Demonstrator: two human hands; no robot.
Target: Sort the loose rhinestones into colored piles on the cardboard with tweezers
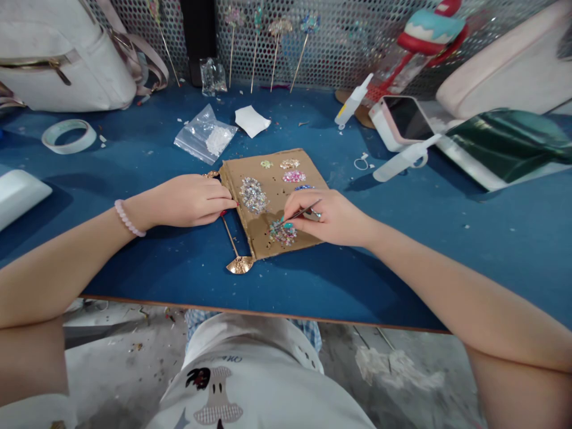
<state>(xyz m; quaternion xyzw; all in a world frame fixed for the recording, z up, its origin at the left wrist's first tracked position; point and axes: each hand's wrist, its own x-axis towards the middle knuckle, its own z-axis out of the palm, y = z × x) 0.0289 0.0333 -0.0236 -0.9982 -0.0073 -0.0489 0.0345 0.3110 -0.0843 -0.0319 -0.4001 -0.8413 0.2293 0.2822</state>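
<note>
A brown cardboard sheet [272,196] lies on the blue table [134,262] with several small heaps of glittering beads and sequins on it. My right hand [333,217] pinches thin tweezers [300,213], their tip down in the nearest multicoloured heap [282,232]. My left hand [190,201] lies flat on the table at the sheet's left edge, fingertips touching a gold hairpin stick [232,241] whose fan-shaped end [240,265] sits near the sheet's front corner. A silver heap [253,195] lies just right of the left fingertips.
A clear bag of white beads [206,140], a white paper scrap [251,120] and a tape roll [69,136] lie further back. A white backpack [67,59] stands at back left. A phone [404,119], glue bottles [353,102] and a green pouch [504,146] sit right. Finished hairpins [274,53] lean on the mesh wall.
</note>
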